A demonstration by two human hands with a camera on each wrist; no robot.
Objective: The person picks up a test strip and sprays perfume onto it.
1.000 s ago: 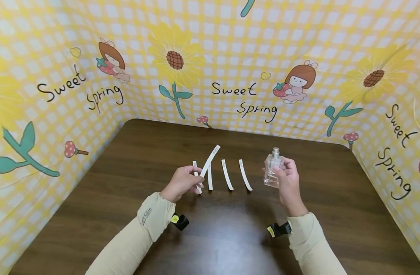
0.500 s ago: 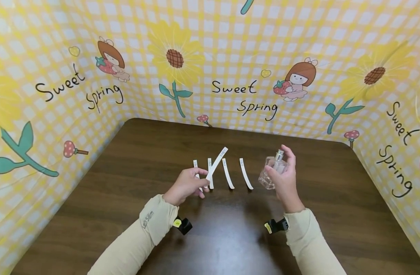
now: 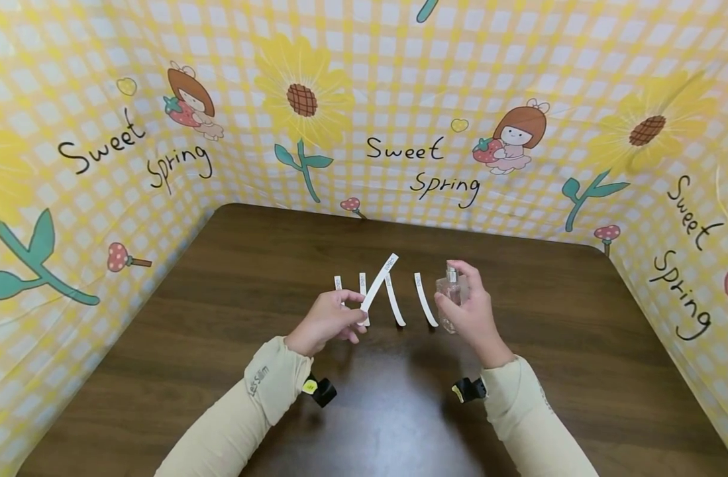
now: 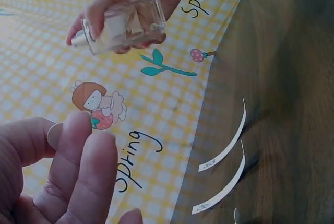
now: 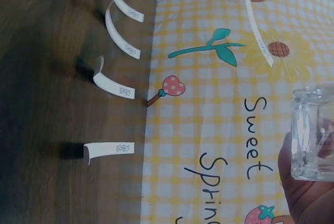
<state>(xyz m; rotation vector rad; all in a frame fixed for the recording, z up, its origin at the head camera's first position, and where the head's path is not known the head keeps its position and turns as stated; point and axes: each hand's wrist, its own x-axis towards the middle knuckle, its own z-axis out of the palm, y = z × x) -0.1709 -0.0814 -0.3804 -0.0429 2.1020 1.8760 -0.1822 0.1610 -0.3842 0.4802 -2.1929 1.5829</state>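
Yellow checked backdrop (image 3: 399, 79) with sunflowers, cartoon girls and "Sweet Spring" lettering wraps the scene on three sides. Dark brown wooden table (image 3: 220, 344) fills the lower part of the head view. Two arms in cream sleeves (image 3: 238, 411) come in from the bottom edge, small black devices with yellow tags at both wrists.

Right hand (image 3: 468, 311) is raised over the table just right of centre, fingers curled round a clear glass perfume bottle (image 3: 449, 291), grip clamped on it; silver nozzle on top, one finger up by the nozzle. In the left wrist view the bottle (image 4: 122, 25) lies tilted in those fingers, off the table. In the right wrist view only its glass base (image 5: 312, 132) shows against the palm.

Left hand (image 3: 328, 321) is just left of centre, thumb and fingers pinched together on the lower end of a white paper strip (image 3: 380, 281); the strip slants up and right, its printed tip pointing toward the bottle, near it but not touching.

Four more white paper strips lie on the table in a row between the hands: far-left strip (image 3: 337, 283), second strip (image 3: 362, 285), third strip (image 3: 395, 305), right strip (image 3: 425, 301). The held strip crosses above the second and third; right strip sits just beside the bottle hand
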